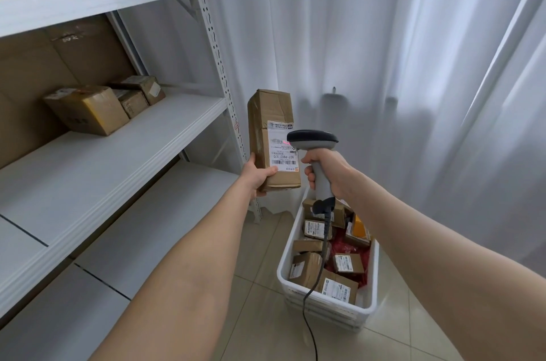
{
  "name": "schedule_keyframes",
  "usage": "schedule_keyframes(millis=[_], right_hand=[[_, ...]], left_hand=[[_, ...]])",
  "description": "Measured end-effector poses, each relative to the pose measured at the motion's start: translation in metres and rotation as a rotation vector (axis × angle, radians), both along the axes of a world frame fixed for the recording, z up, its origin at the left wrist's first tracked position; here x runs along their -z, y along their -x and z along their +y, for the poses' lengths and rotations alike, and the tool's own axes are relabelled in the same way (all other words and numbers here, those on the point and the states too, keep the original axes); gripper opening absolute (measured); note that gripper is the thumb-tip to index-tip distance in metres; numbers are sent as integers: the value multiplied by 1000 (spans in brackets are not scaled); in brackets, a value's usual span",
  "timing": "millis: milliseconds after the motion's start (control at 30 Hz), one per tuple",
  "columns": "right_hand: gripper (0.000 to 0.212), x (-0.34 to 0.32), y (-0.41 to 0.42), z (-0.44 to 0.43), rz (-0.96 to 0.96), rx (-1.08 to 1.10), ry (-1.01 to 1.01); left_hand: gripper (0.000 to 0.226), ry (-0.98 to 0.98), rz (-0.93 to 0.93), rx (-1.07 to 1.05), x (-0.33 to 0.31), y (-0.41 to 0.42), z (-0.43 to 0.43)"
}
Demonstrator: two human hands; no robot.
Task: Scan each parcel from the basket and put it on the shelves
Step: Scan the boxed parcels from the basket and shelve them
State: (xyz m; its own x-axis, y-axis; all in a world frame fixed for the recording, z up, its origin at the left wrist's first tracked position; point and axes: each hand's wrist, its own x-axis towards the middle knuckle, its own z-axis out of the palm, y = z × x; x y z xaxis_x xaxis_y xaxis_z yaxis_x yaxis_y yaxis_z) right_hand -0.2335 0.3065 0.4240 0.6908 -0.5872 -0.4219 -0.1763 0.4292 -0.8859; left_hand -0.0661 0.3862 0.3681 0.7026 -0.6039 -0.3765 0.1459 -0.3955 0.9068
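Note:
My left hand (257,176) grips the lower end of a tall brown cardboard parcel (267,121), held upright with its white shipping label facing me. My right hand (326,171) grips the grey handle of a barcode scanner (313,140), whose dark head points at the label; a red glow shows on the label by the scanner's nose. Below my hands the white basket (373,278) stands on the floor, holding several small labelled parcels. The white metal shelves (97,171) run along the left.
Three brown parcels (88,109) sit at the back of the middle shelf, with larger cartons on the shelf above. The scanner's black cable (308,316) hangs down past the basket. White curtains (384,50) hang behind, and a beige tiled floor lies below.

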Motion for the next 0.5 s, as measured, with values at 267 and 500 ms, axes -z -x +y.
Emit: schedule_keyframes(millis=[267, 500], right_hand=[[6, -2, 6, 2, 1, -25, -9], [7, -1, 14, 8, 21, -99, -6]], left_hand=[[67, 27, 9, -24, -4, 3, -1], [62, 52, -6, -56, -12, 4, 2]])
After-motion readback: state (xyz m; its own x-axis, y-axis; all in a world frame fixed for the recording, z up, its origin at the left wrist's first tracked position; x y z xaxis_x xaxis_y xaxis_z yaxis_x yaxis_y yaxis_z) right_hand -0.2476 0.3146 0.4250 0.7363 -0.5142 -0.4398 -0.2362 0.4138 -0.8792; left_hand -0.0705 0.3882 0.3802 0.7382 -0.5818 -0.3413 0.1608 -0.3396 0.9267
